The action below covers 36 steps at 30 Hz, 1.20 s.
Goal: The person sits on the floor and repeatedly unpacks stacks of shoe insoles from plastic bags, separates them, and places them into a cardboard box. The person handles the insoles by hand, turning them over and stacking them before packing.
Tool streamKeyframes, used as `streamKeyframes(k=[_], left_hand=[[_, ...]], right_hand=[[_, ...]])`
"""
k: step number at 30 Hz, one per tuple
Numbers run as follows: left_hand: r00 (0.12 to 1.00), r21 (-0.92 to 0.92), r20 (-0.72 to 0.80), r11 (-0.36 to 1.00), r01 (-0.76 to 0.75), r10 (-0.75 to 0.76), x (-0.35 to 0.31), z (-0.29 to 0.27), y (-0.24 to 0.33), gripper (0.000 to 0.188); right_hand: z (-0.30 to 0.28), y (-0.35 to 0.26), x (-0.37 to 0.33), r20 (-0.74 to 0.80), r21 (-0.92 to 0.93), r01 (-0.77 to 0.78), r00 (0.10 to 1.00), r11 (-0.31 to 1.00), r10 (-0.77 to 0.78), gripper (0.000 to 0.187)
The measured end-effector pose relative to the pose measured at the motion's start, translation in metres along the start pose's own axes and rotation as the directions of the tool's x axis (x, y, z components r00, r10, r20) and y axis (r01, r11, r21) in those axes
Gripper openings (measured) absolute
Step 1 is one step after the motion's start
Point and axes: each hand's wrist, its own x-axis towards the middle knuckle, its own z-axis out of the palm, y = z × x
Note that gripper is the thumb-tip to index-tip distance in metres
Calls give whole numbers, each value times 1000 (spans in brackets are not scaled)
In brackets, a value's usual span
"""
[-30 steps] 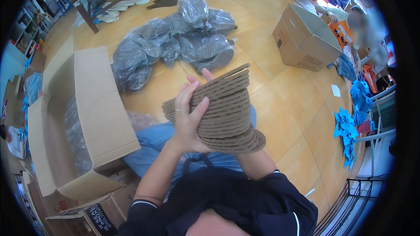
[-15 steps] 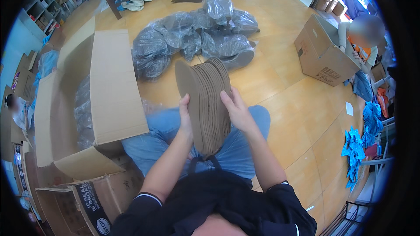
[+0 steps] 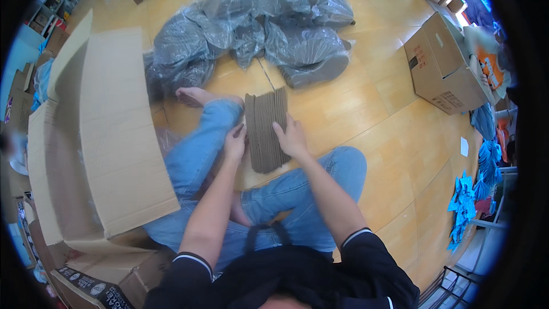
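Observation:
A thick stack of brown insoles (image 3: 266, 131) stands on edge between my bent legs, low over the tiled floor; whether it touches the floor I cannot tell. My left hand (image 3: 234, 144) is closed against its left side. Along the right side, my right hand (image 3: 293, 139) grips it, thumb on the near face. Just beyond lies a pile of clear plastic bags (image 3: 303, 51) filled with similar brown pieces.
A large open cardboard box (image 3: 123, 131) stands close on my left, its flap beside my leg. Another cardboard box (image 3: 437, 66) is at the far right, with a person (image 3: 489, 68) behind it. Blue shiny pieces (image 3: 462, 206) lie at the right edge.
Both hands have lowered the stack away from my lap, and it now stands more upright on edge between my legs. My legs have parted, and a bare foot now shows.

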Motion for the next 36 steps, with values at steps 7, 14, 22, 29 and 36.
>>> streamKeyframes(k=[7,14,22,29,36], left_hand=[[905,265,-95,886,-380,416,-38,31,12,57],[898,523,169,735,-431,406,-44,32,10,122],[855,500,131,712,-493,501,-40,31,-2,118],[866,512,129,715,-476,484,-40,28,-1,117],[864,512,134,713,-479,485,-37,28,-5,121]], right_hand=[[34,46,13,-38,286,6,999,958,5,69],[28,55,20,72,593,-130,992,794,108,67],[21,49,10,-29,506,-190,971,842,237,69],[0,41,1,-199,-60,-302,938,952,285,70],[1,32,-7,-240,-193,-46,971,980,-2,74]])
